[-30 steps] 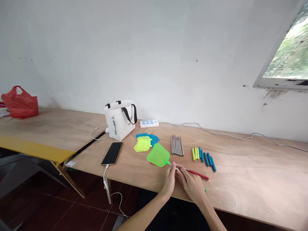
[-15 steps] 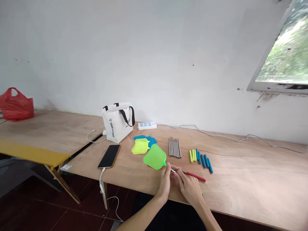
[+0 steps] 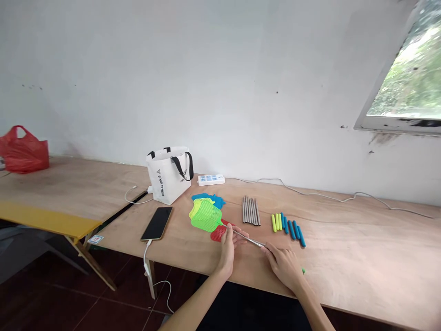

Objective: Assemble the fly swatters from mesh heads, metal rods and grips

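Reaching over the table (image 3: 358,257), both hands hold one piece, a green swatter head (image 3: 206,216) on a metal rod (image 3: 248,239), seemingly just above the wood. At its left, the head is probably thin, light and flexible, so it may bend when pinched; toward the right, the rod seems stiff, smooth and perhaps a little slippery, yet better for holding. The left hand (image 3: 227,253) grips the rod near the head's neck, thumb on top; the right hand (image 3: 285,266) has its fingers closed on the other end.

In look, the head is bright green and full of small holes, partly covering a yellow swatter head (image 3: 193,208); a red swatter head (image 3: 217,235) lies close by the left hand. The rod is shiny silver. Further right are metal tubes (image 3: 251,211), then yellow grips (image 3: 276,222) and blue grips (image 3: 292,229).
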{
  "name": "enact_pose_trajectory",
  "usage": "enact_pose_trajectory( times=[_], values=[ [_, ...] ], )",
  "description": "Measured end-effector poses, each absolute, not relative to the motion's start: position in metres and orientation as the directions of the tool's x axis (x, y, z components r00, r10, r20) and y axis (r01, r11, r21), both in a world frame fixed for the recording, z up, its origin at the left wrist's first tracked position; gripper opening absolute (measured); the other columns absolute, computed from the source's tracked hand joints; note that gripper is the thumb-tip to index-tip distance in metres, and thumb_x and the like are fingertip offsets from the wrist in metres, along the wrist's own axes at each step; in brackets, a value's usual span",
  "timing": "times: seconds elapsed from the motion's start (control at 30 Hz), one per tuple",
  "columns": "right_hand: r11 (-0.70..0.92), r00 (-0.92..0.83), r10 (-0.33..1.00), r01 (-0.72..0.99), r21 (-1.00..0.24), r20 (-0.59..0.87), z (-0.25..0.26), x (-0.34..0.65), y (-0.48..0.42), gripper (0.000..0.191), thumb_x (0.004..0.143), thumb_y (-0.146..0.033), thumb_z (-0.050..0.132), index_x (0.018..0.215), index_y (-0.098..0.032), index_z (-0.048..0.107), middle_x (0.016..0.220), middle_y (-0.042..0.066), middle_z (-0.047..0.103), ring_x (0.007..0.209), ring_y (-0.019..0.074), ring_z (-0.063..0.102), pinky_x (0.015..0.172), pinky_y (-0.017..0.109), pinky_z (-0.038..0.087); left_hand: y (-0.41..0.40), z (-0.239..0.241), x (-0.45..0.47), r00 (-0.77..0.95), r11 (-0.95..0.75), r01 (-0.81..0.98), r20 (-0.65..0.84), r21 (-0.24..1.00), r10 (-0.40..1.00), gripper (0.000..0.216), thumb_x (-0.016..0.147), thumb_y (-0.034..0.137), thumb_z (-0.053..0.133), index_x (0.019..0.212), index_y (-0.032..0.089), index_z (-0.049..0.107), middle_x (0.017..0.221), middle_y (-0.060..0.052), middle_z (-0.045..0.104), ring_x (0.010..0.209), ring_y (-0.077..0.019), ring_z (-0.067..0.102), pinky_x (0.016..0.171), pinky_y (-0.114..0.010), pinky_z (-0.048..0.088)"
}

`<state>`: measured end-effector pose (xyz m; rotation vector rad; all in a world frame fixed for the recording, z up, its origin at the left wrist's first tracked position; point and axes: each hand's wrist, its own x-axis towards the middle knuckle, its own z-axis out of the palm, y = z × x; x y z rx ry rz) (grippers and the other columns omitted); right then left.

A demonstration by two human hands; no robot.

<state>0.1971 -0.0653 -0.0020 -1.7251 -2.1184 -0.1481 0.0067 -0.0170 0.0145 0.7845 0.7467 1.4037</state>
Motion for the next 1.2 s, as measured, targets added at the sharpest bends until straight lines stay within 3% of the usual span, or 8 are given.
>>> enact_pose_trajectory(
  times=[0.2, 0.27, 0.37, 0.67, 0.97, 1.07, 1.2],
  values=[
    [0.286, -0.205, 0.893, 0.946, -0.153, 0.401, 0.008, 0.209, -0.068, 0.049, 0.107, -0.046, 0.024, 0.090, -0.026, 0.065, 0.070, 0.004, 0.072, 0.064, 0.0209, 0.068, 0.058, 0.027, 0.033, -0.002, 0.040, -0.020, -0.074, -0.123, -0.567, 0.099, 0.815, 0.992, 0.056, 0.083, 0.074, 0.062, 0.070, 0.020, 0.053, 0.064, -0.003, 0.066, 0.069, -0.0222, 0.070, 0.075, -0.035, 0.053],
    [0.297, -0.198, 0.886, 0.937, -0.186, 0.420, 0.015, 0.228, -0.069, 0.050, 0.106, -0.048, 0.026, 0.084, -0.026, 0.064, 0.070, 0.004, 0.071, 0.064, 0.0203, 0.067, 0.058, 0.027, 0.034, 0.010, 0.052, -0.041, -0.206, -0.255, -0.565, 0.166, 0.785, 0.965, 0.056, 0.081, 0.073, 0.065, 0.065, 0.021, 0.051, 0.056, 0.001, 0.059, 0.062, -0.0192, 0.065, 0.075, -0.034, 0.052],
    [0.316, -0.199, 0.893, 0.915, -0.249, 0.403, 0.023, 0.259, -0.070, 0.050, 0.105, -0.052, 0.028, 0.076, -0.026, 0.060, 0.062, 0.001, 0.064, 0.059, 0.0191, 0.063, 0.057, 0.026, 0.036, 0.021, 0.066, -0.065, -0.288, -0.353, -0.470, 0.238, 0.809, 0.928, 0.054, 0.082, 0.070, 0.066, 0.065, 0.020, 0.054, 0.060, -0.002, 0.063, 0.064, -0.0179, 0.063, 0.068, -0.029, 0.047],
    [0.220, -0.066, 0.943, 0.858, -0.464, 0.326, 0.016, 0.275, -0.067, 0.049, 0.100, -0.060, 0.034, 0.077, -0.026, 0.060, 0.059, 0.000, 0.061, 0.057, 0.0189, 0.060, 0.059, 0.027, 0.042, 0.013, 0.076, -0.066, -0.042, -0.205, -0.490, 0.212, 0.847, 0.976, 0.049, 0.084, 0.064, 0.066, 0.076, 0.016, 0.063, 0.076, -0.009, 0.072, 0.056, -0.0147, 0.059, 0.060, -0.028, 0.046],
    [0.247, -0.104, 0.937, 0.872, -0.422, 0.333, 0.020, 0.270, -0.065, 0.049, 0.100, -0.059, 0.033, 0.073, -0.025, 0.055, 0.062, 0.000, 0.061, 0.058, 0.0186, 0.059, 0.058, 0.026, 0.038, 0.017, 0.070, -0.067, -0.142, -0.230, -0.530, 0.182, 0.816, 0.973, 0.050, 0.087, 0.067, 0.060, 0.084, 0.017, 0.061, 0.065, -0.004, 0.070, 0.051, -0.0127, 0.056, 0.058, -0.026, 0.046],
    [0.266, -0.124, 0.931, 0.875, -0.404, 0.343, 0.021, 0.272, -0.067, 0.048, 0.100, -0.058, 0.034, 0.074, -0.025, 0.056, 0.061, 0.000, 0.061, 0.057, 0.0186, 0.059, 0.057, 0.026, 0.037, 0.020, 0.065, -0.065, -0.224, -0.294, -0.465, 0.210, 0.835, 0.951, 0.052, 0.088, 0.067, 0.058, 0.078, 0.017, 0.064, 0.068, -0.008, 0.072, 0.061, -0.0168, 0.064, 0.058, -0.026, 0.048],
    [0.291, -0.146, 0.913, 0.887, -0.359, 0.380, 0.023, 0.259, -0.069, 0.048, 0.102, -0.055, 0.032, 0.074, -0.025, 0.057, 0.059, 0.000, 0.060, 0.055, 0.0181, 0.059, 0.057, 0.026, 0.036, 0.016, 0.054, -0.050, -0.276, -0.306, -0.376, 0.210, 0.875, 0.938, 0.056, 0.088, 0.069, 0.055, 0.080, 0.015, 0.069, 0.092, -0.016, 0.077, 0.085, -0.0250, 0.073, 0.062, -0.028, 0.052]
  ],
)
